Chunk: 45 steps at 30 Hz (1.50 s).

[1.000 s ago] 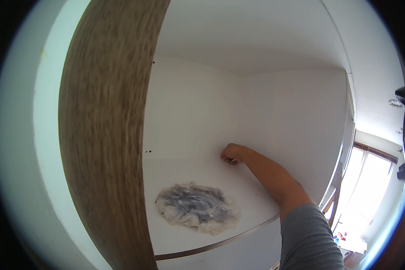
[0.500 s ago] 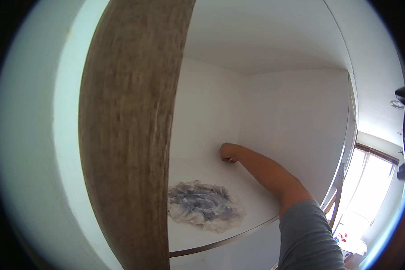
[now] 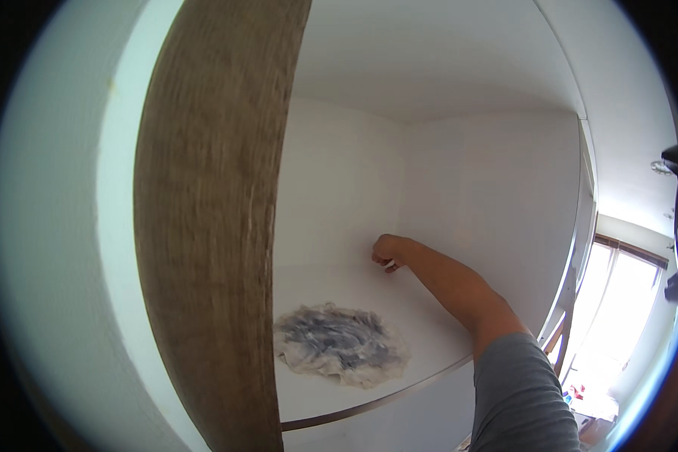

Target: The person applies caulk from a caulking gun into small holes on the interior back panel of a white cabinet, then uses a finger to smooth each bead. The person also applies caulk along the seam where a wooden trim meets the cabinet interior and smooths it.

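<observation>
- One hand shows: the right hand [image 3: 389,251], reached deep into a white cupboard, near the back wall [image 3: 339,188] where it meets the shelf [image 3: 429,339].
- Its grip is clenched into a fist, knuckles toward the wall; a small pale bit shows under the fingers, too small to tell what it is or whether it is held.
- Whether the fist touches the wall or the shelf cannot be told; it sits just at the corner line between them.
- The forearm runs from the fist down and to the right, ending in a grey sleeve [image 3: 523,399] at the lower edge.
- Nearer the viewer than the fist, and a little to its left, a crumpled cloth [image 3: 339,345] lies flat on the shelf, whitish with blue-grey marks, apart from the hand.
- The cloth sits close to the front edge of the shelf, which curves as a dark strip below it.
- Left of the fist and cloth, a wood-grain door [image 3: 211,226] stands open, edge toward the viewer, covering the left part of the cupboard.
- Far right of the arm, beyond the cupboard side, a bright window [image 3: 618,301] shows.
- The left hand is out of sight.
</observation>
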Tool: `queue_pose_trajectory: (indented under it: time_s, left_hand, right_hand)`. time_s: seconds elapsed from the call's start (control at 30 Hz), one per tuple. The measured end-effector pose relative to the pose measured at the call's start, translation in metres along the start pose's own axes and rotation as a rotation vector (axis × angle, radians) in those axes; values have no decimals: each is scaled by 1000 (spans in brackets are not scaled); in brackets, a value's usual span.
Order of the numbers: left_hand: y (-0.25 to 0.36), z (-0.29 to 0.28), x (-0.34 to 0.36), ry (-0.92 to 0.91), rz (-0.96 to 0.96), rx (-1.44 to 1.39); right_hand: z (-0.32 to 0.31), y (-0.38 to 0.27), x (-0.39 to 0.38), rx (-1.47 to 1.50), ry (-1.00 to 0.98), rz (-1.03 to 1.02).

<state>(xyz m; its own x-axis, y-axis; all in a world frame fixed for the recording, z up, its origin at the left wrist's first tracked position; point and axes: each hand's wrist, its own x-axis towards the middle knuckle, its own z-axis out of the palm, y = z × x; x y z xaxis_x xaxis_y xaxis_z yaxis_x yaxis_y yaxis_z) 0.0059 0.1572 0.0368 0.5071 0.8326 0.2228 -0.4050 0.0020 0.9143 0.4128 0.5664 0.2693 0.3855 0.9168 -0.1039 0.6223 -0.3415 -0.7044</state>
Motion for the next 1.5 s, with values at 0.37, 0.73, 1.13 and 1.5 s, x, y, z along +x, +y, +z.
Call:
queue_pose_trajectory:
  time_s: [0.37, 0.73, 1.13, 1.5]
  left_hand:
    - [3, -3, 1, -9, 25, 96]
    - [16, 3, -4, -36, 46, 68]
    - [-7, 2, 0, -21, 145, 123]
    - [20, 29, -2, -124, 83, 17]
  right_hand:
    - [9, 13, 70, -1057, -91, -437]
    - [45, -83, -63, -146, -274, -364]
    - [63, -14, -379, -687, -75, -1007]
    - [64, 53, -438, 299, 415, -1089]
